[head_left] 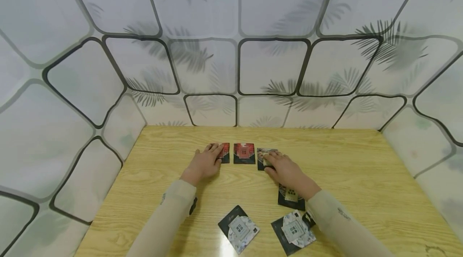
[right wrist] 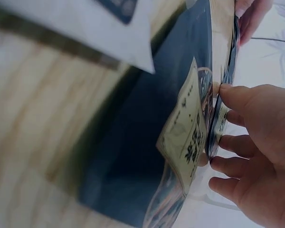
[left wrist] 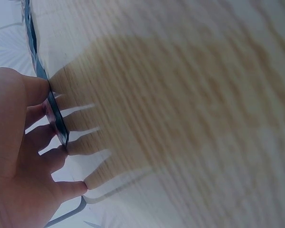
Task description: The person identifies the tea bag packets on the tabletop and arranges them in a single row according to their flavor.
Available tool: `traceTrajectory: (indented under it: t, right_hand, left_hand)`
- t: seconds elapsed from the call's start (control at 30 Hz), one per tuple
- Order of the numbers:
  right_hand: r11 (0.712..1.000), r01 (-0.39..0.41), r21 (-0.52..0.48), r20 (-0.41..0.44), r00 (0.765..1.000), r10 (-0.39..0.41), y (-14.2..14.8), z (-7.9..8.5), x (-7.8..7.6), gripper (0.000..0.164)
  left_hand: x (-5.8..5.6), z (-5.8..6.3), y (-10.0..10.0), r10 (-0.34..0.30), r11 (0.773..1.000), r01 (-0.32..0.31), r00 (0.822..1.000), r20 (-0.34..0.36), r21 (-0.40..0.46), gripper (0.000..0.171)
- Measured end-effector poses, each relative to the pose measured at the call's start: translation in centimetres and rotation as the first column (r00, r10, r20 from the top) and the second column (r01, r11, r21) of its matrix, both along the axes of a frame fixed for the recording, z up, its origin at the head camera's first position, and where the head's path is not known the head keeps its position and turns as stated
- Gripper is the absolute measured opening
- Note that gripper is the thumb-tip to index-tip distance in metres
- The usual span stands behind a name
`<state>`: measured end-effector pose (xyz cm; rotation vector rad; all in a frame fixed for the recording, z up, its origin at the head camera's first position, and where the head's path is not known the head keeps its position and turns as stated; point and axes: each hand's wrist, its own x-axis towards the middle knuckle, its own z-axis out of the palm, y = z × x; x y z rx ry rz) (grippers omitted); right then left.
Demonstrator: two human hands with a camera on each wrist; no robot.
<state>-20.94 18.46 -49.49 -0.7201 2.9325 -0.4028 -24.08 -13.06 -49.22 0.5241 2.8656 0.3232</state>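
Note:
Three small flat square packets lie in a row toward the back of the table. My left hand (head_left: 203,164) rests on the leftmost, a red and black packet (head_left: 226,153), its fingers spread; in the left wrist view the fingertips meet that packet's edge. In the middle lies another red and black packet (head_left: 244,154). My right hand (head_left: 288,171) lies on the right-hand packet (head_left: 261,163), dark with a pale label, hiding much of it. The right wrist view shows thumb and extended fingertips along it. Beneath the right wrist is a dark packet with a gold label (head_left: 289,197).
Nearer the front lie two black and white floral packets, one in the middle (head_left: 238,229) and one to the right (head_left: 293,231), close to the right sleeve. The wood-grain table (head_left: 162,148) meets a patterned fabric wall (head_left: 213,110) at the back and sides.

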Motion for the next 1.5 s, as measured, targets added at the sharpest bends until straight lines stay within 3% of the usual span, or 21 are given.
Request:
traceTrajectory:
  t: [0.57, 0.9, 1.5]
  right_hand:
    - [1.0, 0.0, -0.02, 0.037, 0.999, 0.0, 0.0, -0.2, -1.0, 0.056]
    - [1.0, -0.025, -0.011, -0.005, 1.0, 0.025, -0.1, -0.4, -1.8, 0.052]
    - [1.0, -0.011, 0.013, 0.001, 1.0, 0.011, -0.7, 0.1, -2.1, 0.05]
  left_hand:
    - [-0.1, -0.2, 0.0, -0.005, 1.0, 0.005, 1.0, -0.006, -0.01, 0.06]
    - [-0.1, -0.1, 0.1, 0.0, 1.0, 0.0, 1.0, -0.01, -0.013, 0.06]
    - [-0.2, -0.3, 0.0, -0.001, 1.0, 0.001, 1.0, -0.015, -0.01, 0.06]
